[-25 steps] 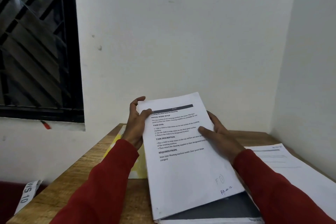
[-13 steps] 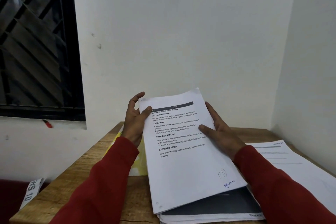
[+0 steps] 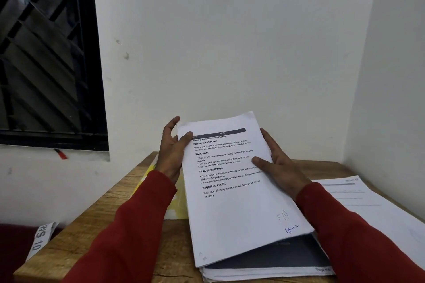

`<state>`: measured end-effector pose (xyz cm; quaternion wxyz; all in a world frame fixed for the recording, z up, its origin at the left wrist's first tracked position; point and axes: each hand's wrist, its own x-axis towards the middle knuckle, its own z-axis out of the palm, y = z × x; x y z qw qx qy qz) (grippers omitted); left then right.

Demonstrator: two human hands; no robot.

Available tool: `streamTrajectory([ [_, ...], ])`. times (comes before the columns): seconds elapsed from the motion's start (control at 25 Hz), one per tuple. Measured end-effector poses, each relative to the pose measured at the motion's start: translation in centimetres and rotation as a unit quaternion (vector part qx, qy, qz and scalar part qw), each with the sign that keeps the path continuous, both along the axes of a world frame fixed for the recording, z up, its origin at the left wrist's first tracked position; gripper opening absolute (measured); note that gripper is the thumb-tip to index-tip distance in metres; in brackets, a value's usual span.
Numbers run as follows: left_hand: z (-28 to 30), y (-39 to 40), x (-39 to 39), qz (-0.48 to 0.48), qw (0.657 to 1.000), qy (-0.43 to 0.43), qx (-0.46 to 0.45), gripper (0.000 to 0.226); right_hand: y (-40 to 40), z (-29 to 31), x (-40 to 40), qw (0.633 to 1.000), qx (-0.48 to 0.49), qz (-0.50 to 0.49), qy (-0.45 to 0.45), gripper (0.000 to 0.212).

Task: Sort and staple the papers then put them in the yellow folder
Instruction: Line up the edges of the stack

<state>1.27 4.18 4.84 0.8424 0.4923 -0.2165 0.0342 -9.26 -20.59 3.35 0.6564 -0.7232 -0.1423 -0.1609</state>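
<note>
Gripping the printed paper stack (image 3: 239, 190) at its far end, the left hand (image 3: 171, 153) and right hand (image 3: 279, 167) tilt it above the wooden table (image 3: 96, 232); the yellow folder (image 3: 158, 190) lies left of it.

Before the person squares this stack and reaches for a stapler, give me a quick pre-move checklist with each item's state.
1. Both hands on the paper stack: ok, left hand and right hand grip its sides.
2. Top page readable: ok.
3. Stack edges aligned: not ok, lower sheets stick out.
4. Stapler in view: not ok, none visible.
5. Yellow folder nearby: ok, on the table left of the stack.
6. Folder open: cannot tell.
</note>
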Motion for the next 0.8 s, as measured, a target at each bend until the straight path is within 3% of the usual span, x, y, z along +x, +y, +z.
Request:
streamTrajectory([
  [0.2,-0.6,0.0,0.3,-0.057,0.983,0.043,0.168,0.026,-0.3,-0.2,0.2,0.997,0.023,-0.063,-0.035,0.076],
  [0.36,-0.7,-0.3,0.1,-0.037,0.988,0.029,0.146,0.027,0.2,-0.5,0.3,0.997,0.029,-0.064,-0.032,0.075],
  [0.48,-0.8,0.3,1.1,-0.005,0.991,0.038,0.131,0.024,0.9,-0.4,0.2,0.995,0.061,-0.072,0.018,0.066],
  [0.6,-1.3,1.7,2.3,0.023,0.989,0.073,0.130,0.020,0.5,-0.3,0.0,0.983,0.106,-0.145,0.030,0.051],
  [0.8,-3.1,4.8,3.9,0.018,0.974,0.105,0.202,0.019,-1.5,-1.2,0.7,0.952,0.155,-0.261,0.020,0.041],
])
